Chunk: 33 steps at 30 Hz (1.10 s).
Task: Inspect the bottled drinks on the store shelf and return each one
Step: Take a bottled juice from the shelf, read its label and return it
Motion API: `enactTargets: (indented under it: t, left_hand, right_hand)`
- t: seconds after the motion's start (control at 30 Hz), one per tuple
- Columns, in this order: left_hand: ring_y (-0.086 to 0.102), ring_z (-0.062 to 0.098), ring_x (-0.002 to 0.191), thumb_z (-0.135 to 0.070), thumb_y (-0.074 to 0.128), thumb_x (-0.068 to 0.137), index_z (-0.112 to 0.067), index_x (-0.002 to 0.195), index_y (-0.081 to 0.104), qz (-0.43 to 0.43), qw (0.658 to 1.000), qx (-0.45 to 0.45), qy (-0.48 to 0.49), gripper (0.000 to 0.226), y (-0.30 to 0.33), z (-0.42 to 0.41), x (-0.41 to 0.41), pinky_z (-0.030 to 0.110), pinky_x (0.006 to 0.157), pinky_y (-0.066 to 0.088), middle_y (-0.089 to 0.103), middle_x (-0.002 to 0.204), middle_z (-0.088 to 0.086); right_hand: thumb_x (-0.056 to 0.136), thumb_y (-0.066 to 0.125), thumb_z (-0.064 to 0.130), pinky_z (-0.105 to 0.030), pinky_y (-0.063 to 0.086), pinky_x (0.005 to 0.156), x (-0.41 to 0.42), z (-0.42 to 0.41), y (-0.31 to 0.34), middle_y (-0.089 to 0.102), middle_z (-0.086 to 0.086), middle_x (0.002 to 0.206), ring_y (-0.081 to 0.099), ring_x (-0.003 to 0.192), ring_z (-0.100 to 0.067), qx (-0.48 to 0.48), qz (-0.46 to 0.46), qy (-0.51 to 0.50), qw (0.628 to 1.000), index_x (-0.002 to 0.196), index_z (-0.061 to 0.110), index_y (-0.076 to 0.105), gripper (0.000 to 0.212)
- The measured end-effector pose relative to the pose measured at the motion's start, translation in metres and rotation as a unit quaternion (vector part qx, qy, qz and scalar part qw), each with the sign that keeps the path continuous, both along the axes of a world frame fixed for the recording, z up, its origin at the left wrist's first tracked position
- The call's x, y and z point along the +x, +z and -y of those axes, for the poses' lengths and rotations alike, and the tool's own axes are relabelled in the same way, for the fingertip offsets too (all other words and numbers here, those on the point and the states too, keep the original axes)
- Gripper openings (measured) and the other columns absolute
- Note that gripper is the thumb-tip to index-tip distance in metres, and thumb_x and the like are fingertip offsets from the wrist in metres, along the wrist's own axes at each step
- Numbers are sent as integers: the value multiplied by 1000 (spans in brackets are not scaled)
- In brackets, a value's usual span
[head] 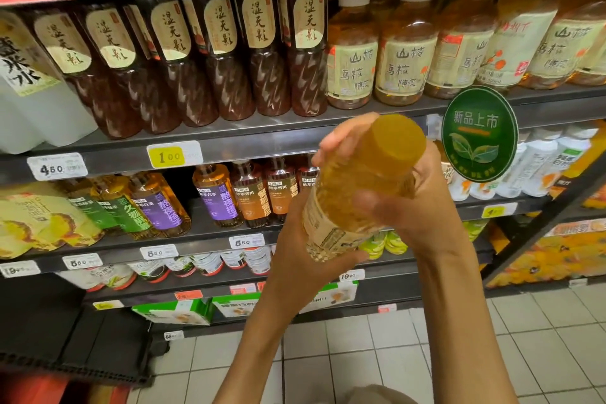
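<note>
I hold a bottle of amber drink (357, 180) in front of the shelves, tilted with its round bottom turned up toward me and its label end down. My left hand (298, 259) cups the labelled lower part from below. My right hand (423, 207) wraps the upper part, thumb across the front and fingertips showing behind at the top left. The cap is hidden. On the shelf (229, 138) behind stand dark brown bottles (269, 56) and amber bottles with white caps (406, 52).
A round green sign (479, 134) sticks out from the shelf edge just right of my hands. Lower shelves carry purple, green and orange labelled bottles (216, 197), yellow pouches (36, 220) and white bottles (541, 164). Tiled floor (360, 354) lies below.
</note>
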<state>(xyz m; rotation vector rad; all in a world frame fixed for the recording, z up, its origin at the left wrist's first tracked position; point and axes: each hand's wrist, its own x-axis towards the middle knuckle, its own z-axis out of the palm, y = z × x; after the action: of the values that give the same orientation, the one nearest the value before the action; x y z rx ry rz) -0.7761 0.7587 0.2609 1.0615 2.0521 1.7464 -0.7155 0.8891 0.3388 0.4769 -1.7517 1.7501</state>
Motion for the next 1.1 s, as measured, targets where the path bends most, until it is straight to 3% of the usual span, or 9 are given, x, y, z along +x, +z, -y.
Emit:
enactTargets:
  t: [0.1,0.17,0.2,0.27,0.37,0.57,0.77,0.9,1.1]
  left_hand:
    - [54,-11,106,-43,77,59,-18,125,47,-24,999,11,24,76,-4,2,-2,2,75,44,59,111,-11]
    - [60,11,112,-36,81,58,1,122,53,4,1000,-18,-7,79,-12,6,-7,14,79,49,63,112,7]
    - [61,21,112,-31,82,55,1,121,54,23,999,-34,-8,79,-13,7,-7,22,81,51,64,112,9]
    - [62,15,109,-37,79,53,-4,122,55,0,1000,-27,4,80,-9,8,-4,26,84,53,65,112,2]
    - [60,-5,102,-39,80,58,-23,117,53,-9,1000,23,4,66,-4,8,0,6,74,49,65,108,-22]
    - [66,-3,95,-41,78,59,-30,108,54,72,992,1,-108,56,-8,13,1,9,72,50,69,101,-27]
    - [63,-6,101,-65,68,61,-32,118,47,161,977,-4,-140,69,-3,6,2,9,73,50,67,105,-29]
    - [64,4,106,-90,54,49,-37,118,56,221,969,13,-106,87,-1,1,3,18,77,54,68,112,-18]
    - [68,30,100,-76,51,60,-34,119,64,431,885,35,-172,74,-7,4,6,39,78,56,67,117,13]
  right_hand:
    - [70,80,16,-47,52,76,5,3,6,62,-13,97,61,94,-36,89,-17,12,996,94,18,65,28]
    - [65,79,11,-53,51,76,8,3,8,58,-20,96,59,93,-40,111,-10,23,993,86,9,66,25]
    - [64,80,11,-51,51,77,9,3,9,58,-20,96,60,94,-39,112,-7,22,993,89,7,65,29]
    - [73,82,24,-40,52,80,9,5,10,63,-10,98,63,97,-29,100,-9,27,995,94,11,67,29]
    - [85,68,37,-21,50,84,5,11,10,67,15,105,64,100,-6,57,4,30,998,105,27,68,22]
    - [78,71,50,-43,49,93,-9,-2,-8,66,-3,124,59,119,-30,-69,91,-19,993,123,18,63,55]
    - [81,67,39,-30,54,74,-12,-4,-22,73,-2,98,68,87,-16,-175,124,-135,968,105,23,73,29]
    - [85,64,41,-23,52,66,-12,-3,-20,72,3,84,66,75,-10,-167,137,-148,965,102,20,71,29]
    - [82,62,55,-39,55,86,-15,-9,-21,71,-10,112,67,103,-27,-248,180,-68,950,115,17,64,50]
